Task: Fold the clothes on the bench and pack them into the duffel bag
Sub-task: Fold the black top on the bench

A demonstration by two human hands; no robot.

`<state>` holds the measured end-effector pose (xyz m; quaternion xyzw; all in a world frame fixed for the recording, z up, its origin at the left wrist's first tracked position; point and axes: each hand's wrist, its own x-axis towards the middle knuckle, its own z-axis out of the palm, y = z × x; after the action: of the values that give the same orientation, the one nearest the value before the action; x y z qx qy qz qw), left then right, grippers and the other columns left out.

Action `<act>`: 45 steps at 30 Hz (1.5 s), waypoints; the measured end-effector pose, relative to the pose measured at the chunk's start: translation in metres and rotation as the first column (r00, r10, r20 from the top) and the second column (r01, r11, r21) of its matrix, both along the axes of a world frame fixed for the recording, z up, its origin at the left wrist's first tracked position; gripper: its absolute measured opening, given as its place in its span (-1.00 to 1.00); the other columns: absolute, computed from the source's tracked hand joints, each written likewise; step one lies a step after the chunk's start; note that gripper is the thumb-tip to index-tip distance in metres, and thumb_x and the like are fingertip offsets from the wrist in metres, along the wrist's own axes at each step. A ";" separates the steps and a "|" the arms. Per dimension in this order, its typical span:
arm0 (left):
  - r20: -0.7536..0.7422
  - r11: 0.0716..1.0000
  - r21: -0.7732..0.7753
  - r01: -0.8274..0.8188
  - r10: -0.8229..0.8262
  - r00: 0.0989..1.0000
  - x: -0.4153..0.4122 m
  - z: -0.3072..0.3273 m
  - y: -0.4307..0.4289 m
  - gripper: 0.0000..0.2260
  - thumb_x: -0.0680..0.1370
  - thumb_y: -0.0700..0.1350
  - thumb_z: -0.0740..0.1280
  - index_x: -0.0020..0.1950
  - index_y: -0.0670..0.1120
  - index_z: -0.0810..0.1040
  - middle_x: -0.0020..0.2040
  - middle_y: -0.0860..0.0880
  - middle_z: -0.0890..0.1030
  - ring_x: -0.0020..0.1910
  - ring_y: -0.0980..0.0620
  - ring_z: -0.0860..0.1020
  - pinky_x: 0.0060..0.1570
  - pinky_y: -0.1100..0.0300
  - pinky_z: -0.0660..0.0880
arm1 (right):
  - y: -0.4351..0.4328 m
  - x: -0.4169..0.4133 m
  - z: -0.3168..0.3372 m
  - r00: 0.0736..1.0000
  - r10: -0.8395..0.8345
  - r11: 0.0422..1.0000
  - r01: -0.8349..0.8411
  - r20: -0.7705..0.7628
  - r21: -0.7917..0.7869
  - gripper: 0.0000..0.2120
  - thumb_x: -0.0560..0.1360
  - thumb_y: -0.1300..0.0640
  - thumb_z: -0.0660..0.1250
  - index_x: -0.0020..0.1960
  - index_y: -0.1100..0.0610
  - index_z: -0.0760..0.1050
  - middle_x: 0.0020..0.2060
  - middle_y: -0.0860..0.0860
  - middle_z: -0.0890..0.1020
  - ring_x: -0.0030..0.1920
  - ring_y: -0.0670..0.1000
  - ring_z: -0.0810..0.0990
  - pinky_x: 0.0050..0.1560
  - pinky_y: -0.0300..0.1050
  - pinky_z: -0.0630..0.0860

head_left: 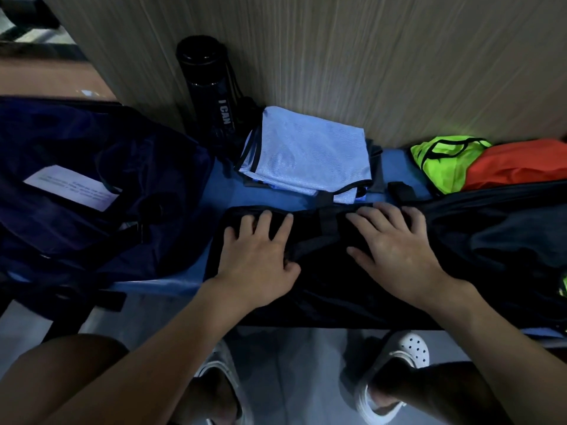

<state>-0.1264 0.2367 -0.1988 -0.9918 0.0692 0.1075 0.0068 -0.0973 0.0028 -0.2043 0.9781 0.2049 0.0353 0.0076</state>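
Near the front edge of the blue bench point(224, 191) we have a black fabric garment point(322, 280) lying flat, and both hands rest on it with fingers straight and spread, gripping nothing: our left hand point(260, 253) on its left part, our right hand point(395, 250) just right of the middle. We judge that this smooths the cloth and pins a fold before packing. Its right part lies loose and bunched. Just behind sits a folded light-blue mesh bib point(306, 154). Farther right, a neon-green bib point(441, 161) and an orange cloth point(515, 167) lie crumpled against the wood-grain wall panel point(368, 56). The navy duffel bag point(92, 185) lies to the left, with a strip of bare bench between for sliding the bundle across. A black bottle point(208, 87) stands at the wall.
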 end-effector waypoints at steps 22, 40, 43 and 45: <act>0.110 0.991 -0.106 0.081 -0.070 0.991 0.012 -0.011 -0.034 -0.27 0.54 0.17 0.16 0.61 0.19 -0.16 0.62 -0.07 0.00 0.52 -0.14 0.06 0.40 -0.16 0.13 | -0.035 -0.010 0.019 0.922 -0.233 0.949 0.285 0.309 -0.134 -0.66 0.43 0.16 0.29 0.19 0.14 0.53 0.25 0.11 0.50 0.38 0.22 0.30 0.34 0.28 0.11; 0.268 0.993 -0.069 0.100 -0.079 0.960 0.018 -0.014 -0.045 -0.39 0.51 0.19 -0.02 0.52 0.05 0.34 0.31 -0.13 0.45 0.31 -0.15 0.37 0.19 -0.11 0.35 | -0.047 0.008 -0.010 0.959 -0.223 0.972 0.232 0.176 -0.035 -0.53 0.54 -0.14 0.13 0.38 0.04 0.42 0.34 0.14 0.43 0.33 0.20 0.39 0.24 0.26 0.26; 0.216 0.994 -0.046 0.100 -0.087 0.973 0.017 -0.020 -0.044 -0.39 0.55 0.24 -0.02 0.61 0.17 0.05 0.42 -0.11 0.37 0.45 -0.15 0.25 0.34 -0.12 0.24 | -0.047 0.007 -0.019 0.970 -0.236 0.971 0.238 0.061 -0.034 -0.44 0.55 -0.23 -0.01 0.42 0.00 0.39 0.46 0.11 0.36 0.47 0.20 0.28 0.33 0.43 0.17; 0.181 0.995 -0.038 0.096 -0.087 0.980 0.018 -0.019 -0.044 -0.38 0.57 0.25 0.02 0.62 0.19 -0.05 0.47 -0.10 0.31 0.49 -0.13 0.18 0.39 -0.09 0.18 | -0.048 0.007 -0.021 0.972 -0.232 0.972 0.234 0.034 -0.038 -0.41 0.55 -0.25 -0.06 0.45 -0.02 0.36 0.49 0.08 0.32 0.50 0.18 0.23 0.36 0.45 0.13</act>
<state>-0.1086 0.1927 -0.2179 -0.9931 0.1163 0.0157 -0.0053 -0.0905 -0.0450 -0.2255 0.9944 0.0893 0.0443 0.0353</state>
